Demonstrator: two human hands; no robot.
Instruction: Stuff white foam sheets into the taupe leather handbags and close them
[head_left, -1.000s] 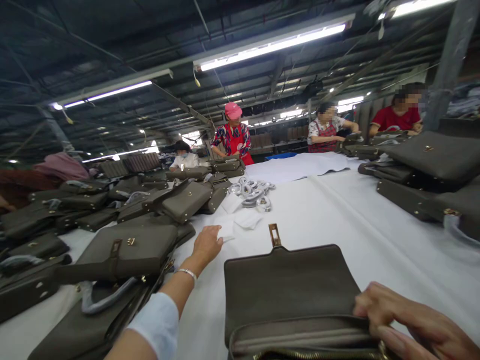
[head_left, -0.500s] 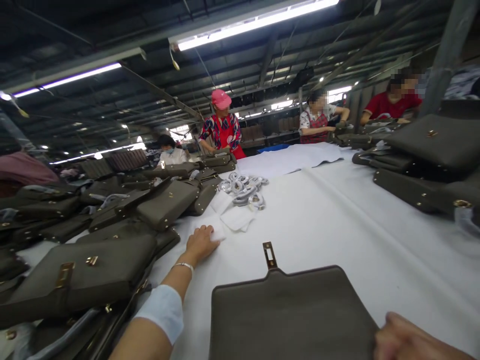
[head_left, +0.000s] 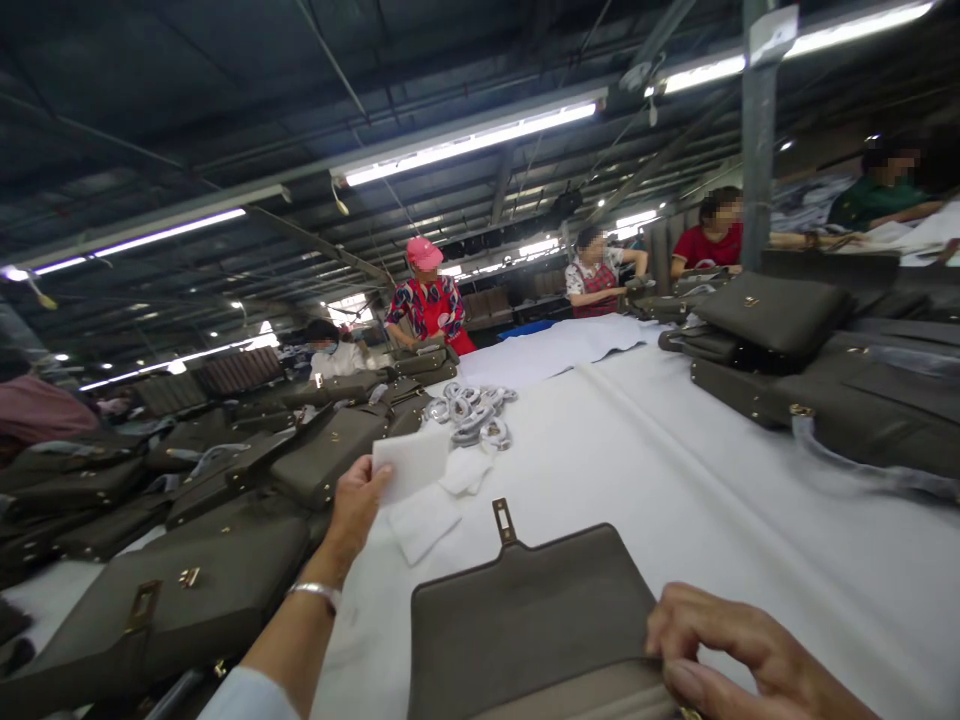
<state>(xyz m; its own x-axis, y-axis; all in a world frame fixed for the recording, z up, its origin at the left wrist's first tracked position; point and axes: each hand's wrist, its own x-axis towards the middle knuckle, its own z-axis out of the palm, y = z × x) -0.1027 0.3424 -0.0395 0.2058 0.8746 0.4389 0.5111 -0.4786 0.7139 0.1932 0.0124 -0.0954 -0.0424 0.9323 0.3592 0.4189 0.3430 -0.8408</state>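
Note:
Between thumb and fingers, my left hand pinches a thin white sheet, raised a little above the table. My right hand is closed on the right edge of an olive-grey handbag in front of me. The bag's flap lies folded back, its gold slotted clasp plate pointing away from me. A lighter inner strip shows at the bottom of the view. More white sheets lie between my left hand and the bag.
Wrapped grey ring-shaped handles are heaped mid-table. Finished-looking handbags pile up along the left, and more handbags stack at the right. Several co-workers stand at the far side, one in a pink cap.
My left hand has picked up a white sheet from the table and lifted it. My right hand has come further into view on the bag's edge. The camera has turned right.

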